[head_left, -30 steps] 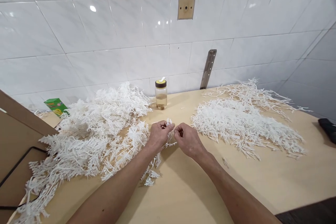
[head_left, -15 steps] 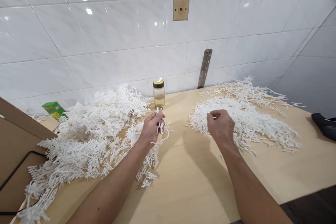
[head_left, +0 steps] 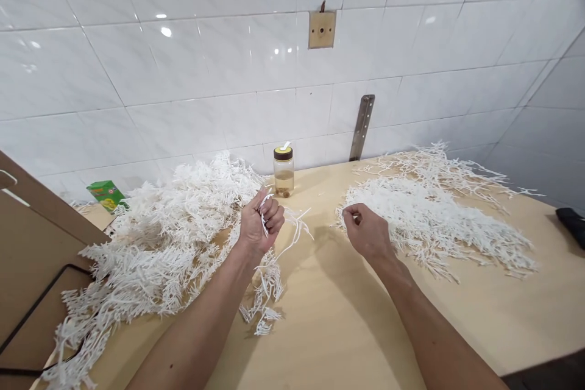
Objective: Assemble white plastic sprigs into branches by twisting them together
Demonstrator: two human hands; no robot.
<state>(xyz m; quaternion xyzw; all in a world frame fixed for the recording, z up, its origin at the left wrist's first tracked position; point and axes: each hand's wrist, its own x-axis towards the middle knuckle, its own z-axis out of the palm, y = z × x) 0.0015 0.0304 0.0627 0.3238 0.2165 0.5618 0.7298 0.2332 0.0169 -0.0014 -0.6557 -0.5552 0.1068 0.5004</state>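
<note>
My left hand (head_left: 259, 223) is closed around some thin white branched strands (head_left: 296, 230), which look like plastic twigs; their ends stick out between the fingers and hang to the right. My right hand (head_left: 367, 231) is closed, thumb and index finger pinched together; whatever they may hold is too small to make out. It hovers at the near left edge of a heap of short white pieces (head_left: 411, 207). A larger pile of bushy white branched sprigs (head_left: 183, 207) lies to the left of and behind my left hand.
Against the tiled wall stands a clear jar (head_left: 284, 180) with a dark-rimmed lid and yellowish liquid. Longer white strands (head_left: 448, 164) lie at the back right. A cardboard box (head_left: 41, 250), a green packet (head_left: 106, 195), a metal strip (head_left: 362, 128) and a black object (head_left: 571, 225) surround the wooden tabletop (head_left: 329, 329).
My right hand has moved left, away from the right heap and toward my left hand. My left fingers have curled further around the strands. The view has tilted up slightly.
</note>
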